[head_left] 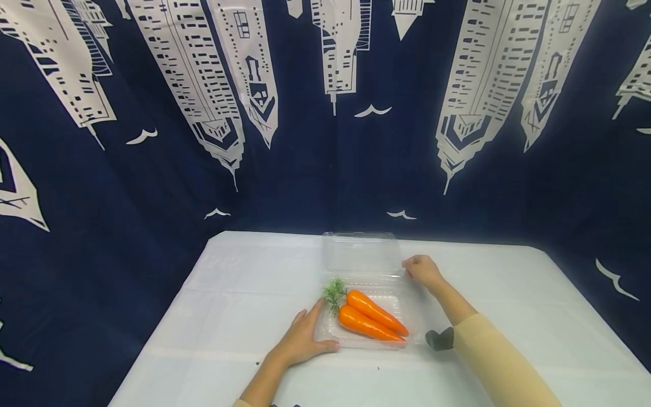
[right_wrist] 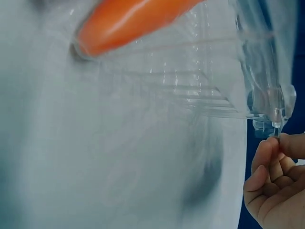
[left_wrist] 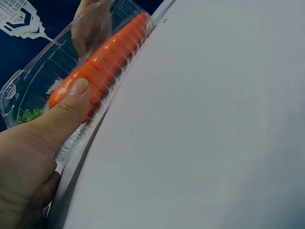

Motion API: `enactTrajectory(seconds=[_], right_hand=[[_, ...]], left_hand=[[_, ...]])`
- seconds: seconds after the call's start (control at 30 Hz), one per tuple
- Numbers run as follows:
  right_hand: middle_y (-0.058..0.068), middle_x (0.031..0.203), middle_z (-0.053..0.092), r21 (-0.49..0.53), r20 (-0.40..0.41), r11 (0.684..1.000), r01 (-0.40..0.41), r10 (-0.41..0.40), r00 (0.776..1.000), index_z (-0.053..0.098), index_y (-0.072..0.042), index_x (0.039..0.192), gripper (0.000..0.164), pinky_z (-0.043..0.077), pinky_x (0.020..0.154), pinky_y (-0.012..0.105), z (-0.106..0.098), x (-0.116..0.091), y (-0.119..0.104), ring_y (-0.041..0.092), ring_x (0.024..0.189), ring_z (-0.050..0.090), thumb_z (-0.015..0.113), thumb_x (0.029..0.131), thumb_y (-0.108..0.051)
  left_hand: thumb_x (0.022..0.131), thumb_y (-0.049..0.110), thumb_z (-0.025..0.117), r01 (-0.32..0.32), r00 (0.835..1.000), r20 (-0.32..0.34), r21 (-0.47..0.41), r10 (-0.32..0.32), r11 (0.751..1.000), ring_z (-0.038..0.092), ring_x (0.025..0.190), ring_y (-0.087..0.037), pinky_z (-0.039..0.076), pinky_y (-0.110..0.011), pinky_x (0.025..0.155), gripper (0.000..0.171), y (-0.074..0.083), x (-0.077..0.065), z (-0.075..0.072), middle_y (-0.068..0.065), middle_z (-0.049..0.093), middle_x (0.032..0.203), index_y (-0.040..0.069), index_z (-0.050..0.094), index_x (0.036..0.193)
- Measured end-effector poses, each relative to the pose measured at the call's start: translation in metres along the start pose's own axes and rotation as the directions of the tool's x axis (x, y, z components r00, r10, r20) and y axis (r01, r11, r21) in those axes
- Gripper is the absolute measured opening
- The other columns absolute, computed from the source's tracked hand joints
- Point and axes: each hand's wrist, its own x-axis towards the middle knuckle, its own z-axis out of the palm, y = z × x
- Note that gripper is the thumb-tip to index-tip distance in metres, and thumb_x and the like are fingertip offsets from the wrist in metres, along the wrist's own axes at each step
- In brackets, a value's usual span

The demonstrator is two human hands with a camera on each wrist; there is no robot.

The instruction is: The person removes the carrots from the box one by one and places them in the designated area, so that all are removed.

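A clear plastic clamshell container lies with its lid folded back. Two orange carrots rest side by side in its base, with green leafy tops at the left end. My left hand is spread around the near left corner, fingers along the left side. Its thumb lies straight against the front wall. At the far right, my right hand pinches a small edge piece of the container near the fold between thumb and fingertips, which the right wrist view shows close up.
The container stands on a white-covered table. Behind it hangs a dark blue cloth printed with white buildings and birds. A dark grey patch shows beside the right sleeve.
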Motion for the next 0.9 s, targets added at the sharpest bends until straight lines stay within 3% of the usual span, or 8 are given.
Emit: enactTrajectory(seconds=[0.27, 0.4, 0.53, 0.67, 0.9], right_hand=[[0.007, 0.069, 0.057, 0.002, -0.005, 1.000, -0.027, 0.027, 1.000, 0.060, 0.012, 0.098, 0.029, 0.043, 0.063, 0.032, 0.004, 0.000, 0.007, 0.021, 0.068, 0.049, 0.052, 0.090, -0.015], [0.007, 0.068, 0.057, 0.018, -0.013, 1.000, -0.003, 0.003, 1.000, 0.061, 0.012, 0.098, 0.030, 0.042, 0.060, 0.030, 0.003, -0.003, 0.009, 0.020, 0.066, 0.049, 0.053, 0.090, -0.015], [0.017, 0.085, 0.063, 0.031, -0.031, 0.999, 0.017, -0.016, 0.999, 0.059, 0.012, 0.105, 0.033, 0.049, 0.069, 0.036, -0.001, -0.006, 0.012, 0.025, 0.076, 0.056, 0.054, 0.090, -0.018], [0.025, 0.110, 0.058, 0.046, -0.059, 0.998, 0.037, -0.034, 0.998, 0.056, 0.008, 0.114, 0.038, 0.048, 0.083, 0.045, -0.005, -0.013, 0.009, 0.033, 0.095, 0.055, 0.054, 0.091, -0.021], [0.022, 0.111, 0.060, 0.165, -0.056, 0.979, 0.123, -0.115, 0.992, 0.055, 0.005, 0.117, 0.034, 0.050, 0.084, 0.041, -0.004, -0.043, -0.012, 0.032, 0.097, 0.058, 0.055, 0.092, -0.018]], left_hand=[[0.067, 0.072, 0.060, -0.006, 1.000, 0.007, 0.014, 0.006, 1.000, 0.031, 0.132, -0.025, 0.011, -0.043, 0.112, 0.112, 0.000, 0.001, 0.001, -0.010, 0.024, 0.150, 0.007, 0.016, 0.147], [0.067, 0.070, 0.062, -0.006, 1.000, 0.008, 0.005, 0.006, 1.000, 0.032, 0.132, -0.025, 0.011, -0.044, 0.112, 0.112, 0.001, 0.001, 0.001, -0.011, 0.025, 0.149, 0.007, 0.016, 0.147], [0.067, 0.070, 0.062, -0.011, 1.000, 0.010, 0.003, 0.011, 1.000, 0.032, 0.132, -0.025, 0.011, -0.044, 0.112, 0.112, 0.001, 0.002, 0.002, -0.010, 0.025, 0.149, 0.007, 0.016, 0.147], [0.067, 0.072, 0.060, -0.013, 1.000, 0.011, 0.010, 0.013, 1.000, 0.032, 0.132, -0.025, 0.011, -0.044, 0.112, 0.112, 0.001, 0.002, 0.002, -0.010, 0.025, 0.149, 0.007, 0.016, 0.147], [0.067, 0.071, 0.061, -0.006, 1.000, 0.007, 0.007, 0.006, 1.000, 0.032, 0.132, -0.026, 0.011, -0.045, 0.111, 0.112, 0.001, 0.001, 0.000, -0.011, 0.025, 0.149, 0.007, 0.017, 0.147]])
